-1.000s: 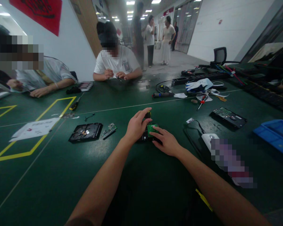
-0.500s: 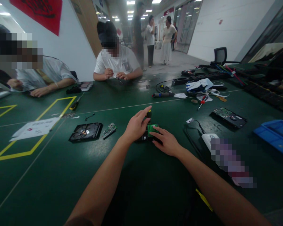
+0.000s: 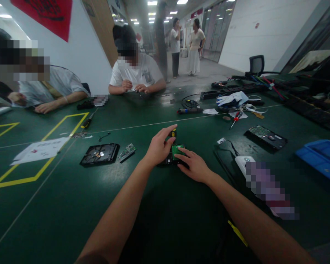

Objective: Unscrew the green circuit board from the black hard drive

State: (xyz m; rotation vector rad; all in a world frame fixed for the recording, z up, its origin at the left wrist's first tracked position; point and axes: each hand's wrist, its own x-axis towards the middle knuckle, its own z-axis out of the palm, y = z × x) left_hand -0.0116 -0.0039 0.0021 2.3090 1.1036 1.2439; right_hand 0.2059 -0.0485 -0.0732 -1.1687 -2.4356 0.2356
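The left hand [image 3: 160, 147] is closed round a short black-and-yellow-handled screwdriver [image 3: 172, 134], which is held upright with the index finger stretched over the handle's top. The right hand [image 3: 194, 165] is laid flat, fingers pressed together, fingertips bearing down on a small green circuit board [image 3: 177, 149]; nothing is gripped by it. That board is seated on a small black drive body [image 3: 167, 160], which is laid flat on the dark green table mat [image 3: 159, 220] at table centre, between both hands. Open mat is found on the near side under both forearms and to the near left. The far side behind the screwdriver is bare up to a thin white line [image 3: 132, 127]. To the right, room is cut by a looped black cable [image 3: 224, 152] and a white rounded device [image 3: 243, 160], both near the right wrist. To the left, well apart, an opened black hard drive casing [image 3: 100, 153] and a loose green board strip [image 3: 128, 151] are laid just beside each other. Beyond them a yellow tape outline [image 3: 16, 182] is overlapped by a white paper sheet [image 3: 40, 149]. Far right, a second black hard drive with its board upward [image 3: 266, 136] and a blue plastic tray [image 3: 323, 156] at the table edge are seen; the tray's contents cannot be told. A seated person's hands [image 3: 134, 87] are rested on the far side, well apart.
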